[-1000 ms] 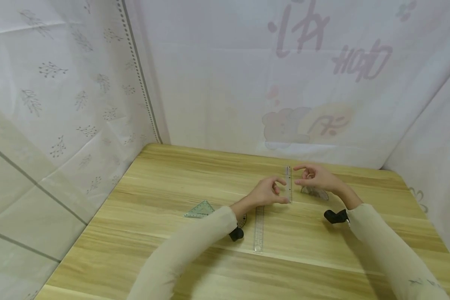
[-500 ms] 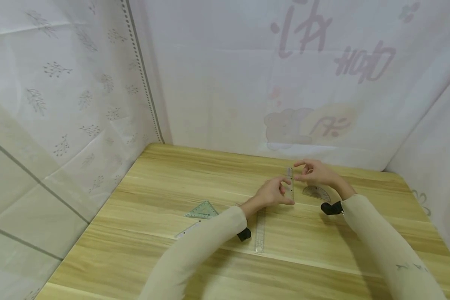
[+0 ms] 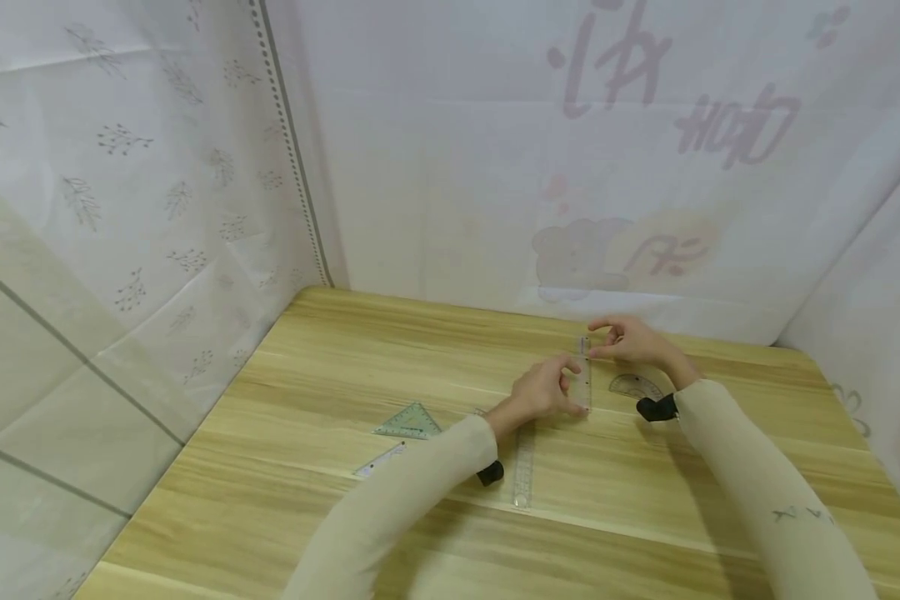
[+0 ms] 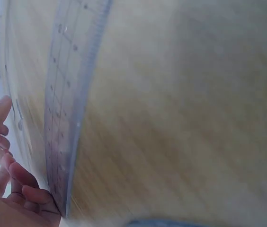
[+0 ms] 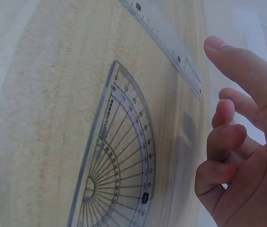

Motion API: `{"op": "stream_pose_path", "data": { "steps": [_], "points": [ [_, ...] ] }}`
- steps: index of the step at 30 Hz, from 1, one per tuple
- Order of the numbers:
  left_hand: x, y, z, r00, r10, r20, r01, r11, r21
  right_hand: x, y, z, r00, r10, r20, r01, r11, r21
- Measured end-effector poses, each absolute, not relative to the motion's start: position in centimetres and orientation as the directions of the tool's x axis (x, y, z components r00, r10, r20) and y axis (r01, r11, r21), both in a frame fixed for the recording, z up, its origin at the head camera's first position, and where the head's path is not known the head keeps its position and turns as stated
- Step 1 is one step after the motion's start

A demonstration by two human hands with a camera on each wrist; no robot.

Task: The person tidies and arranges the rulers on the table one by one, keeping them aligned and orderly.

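Observation:
A short clear ruler (image 3: 584,385) lies near the back of the table, also seen as a flat ruler (image 5: 171,47) in the right wrist view. My left hand (image 3: 542,387) is at its left side, thumb tip by the lower end and index finger spread over its left edge. On the other side, my right hand (image 3: 633,342) hovers with thumb and index finger apart by the upper end; the remaining fingers curl loosely around nothing. A clear protractor (image 5: 124,156) lies under the right wrist. Below the left hand lies a longer clear ruler (image 4: 69,94), partly hidden by the forearm.
Left of the left sleeve lie a green set square (image 3: 409,422) and a white-edged measuring piece (image 3: 380,458), partly covered by the arm. The wooden table (image 3: 270,500) ends at white patterned curtains (image 3: 435,167) behind and at the sides.
The view shifts slightly. My left hand comes over the short ruler's left edge, and my right hand draws a little up and back, uncovering the protractor. The ruler stays about where it was.

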State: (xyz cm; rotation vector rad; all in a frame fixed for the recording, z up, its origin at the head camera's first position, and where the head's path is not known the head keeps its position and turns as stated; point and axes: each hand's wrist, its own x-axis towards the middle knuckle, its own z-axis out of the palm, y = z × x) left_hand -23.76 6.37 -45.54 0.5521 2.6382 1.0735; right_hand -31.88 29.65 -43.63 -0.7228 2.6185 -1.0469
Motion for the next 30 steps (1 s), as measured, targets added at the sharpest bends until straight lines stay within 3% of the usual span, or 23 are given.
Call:
{"op": "stream_pose_path", "data": {
  "steps": [30],
  "points": [
    [-23.73,6.76,-46.28,-0.912,0.398,-0.101,0.264,0.758,0.597,-32.61,29.72,-44.26,-0.834,-0.540,-0.116,-0.314,0.637,-0.704]
  ]
}}
